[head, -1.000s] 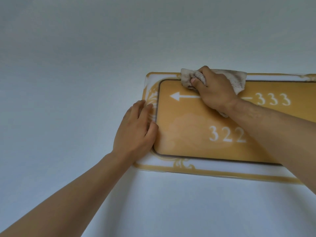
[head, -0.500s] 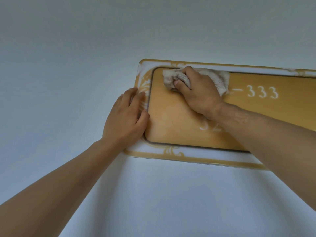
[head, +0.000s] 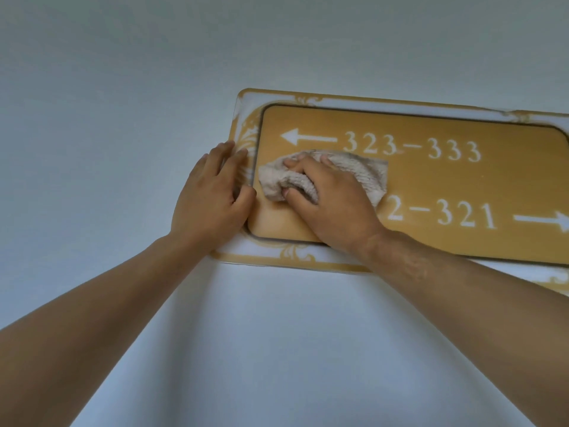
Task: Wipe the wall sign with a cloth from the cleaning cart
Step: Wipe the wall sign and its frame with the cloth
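A golden wall sign [head: 431,186] with a white ornate border carries white room numbers and two arrows; its right end runs out of view. My right hand [head: 332,204] presses a crumpled beige cloth [head: 366,174] flat against the sign's left-middle area, below the "323" and covering the start of the lower number row. My left hand [head: 212,195] lies flat with fingers spread on the sign's left border, thumb touching the golden panel's edge, holding nothing.
A plain pale wall [head: 154,72] surrounds the sign on all visible sides. Both my forearms reach up from the bottom corners. The cleaning cart is out of view.
My right hand has slid the cloth down from the sign's top-left corner to its left-middle, uncovering the upper arrow and "323". The left hand stayed on the left border.
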`<state>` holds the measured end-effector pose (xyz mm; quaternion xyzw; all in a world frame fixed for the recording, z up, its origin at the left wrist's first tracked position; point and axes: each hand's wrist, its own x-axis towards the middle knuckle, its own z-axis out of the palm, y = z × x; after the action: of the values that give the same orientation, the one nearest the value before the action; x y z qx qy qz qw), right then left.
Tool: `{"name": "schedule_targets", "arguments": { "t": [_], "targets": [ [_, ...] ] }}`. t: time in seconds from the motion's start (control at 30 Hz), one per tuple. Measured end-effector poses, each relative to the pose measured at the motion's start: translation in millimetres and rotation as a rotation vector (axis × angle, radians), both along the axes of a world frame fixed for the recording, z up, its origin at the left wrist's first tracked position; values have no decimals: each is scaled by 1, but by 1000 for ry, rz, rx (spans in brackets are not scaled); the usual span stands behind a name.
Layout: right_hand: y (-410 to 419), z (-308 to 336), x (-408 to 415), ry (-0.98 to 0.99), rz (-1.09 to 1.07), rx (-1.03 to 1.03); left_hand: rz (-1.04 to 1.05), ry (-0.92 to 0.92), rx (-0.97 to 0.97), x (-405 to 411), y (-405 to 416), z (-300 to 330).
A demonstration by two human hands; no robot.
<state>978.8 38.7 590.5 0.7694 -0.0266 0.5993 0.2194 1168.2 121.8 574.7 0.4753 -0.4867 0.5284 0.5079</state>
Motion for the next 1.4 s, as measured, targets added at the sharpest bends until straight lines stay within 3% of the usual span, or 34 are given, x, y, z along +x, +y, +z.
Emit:
{"name": "schedule_targets", "arguments": {
  "t": [0.7,0.83,1.0,1.13,1.4],
  "targets": [
    [7,-104,-11,258,-47,30,85,-11,38,5,7,-43],
    [17,-113,-18,353,-98,-80,75,-15,43,2,9,-42],
    [27,-81,-25,-17,-55,-223,53,0,22,5,7,-43],
    [26,-26,-26,-202,-34,-57,13,0,34,4,9,-46],
    [-4,80,-7,-470,-82,79,-77,-11,-9,16,5,-46]
  ]
}}
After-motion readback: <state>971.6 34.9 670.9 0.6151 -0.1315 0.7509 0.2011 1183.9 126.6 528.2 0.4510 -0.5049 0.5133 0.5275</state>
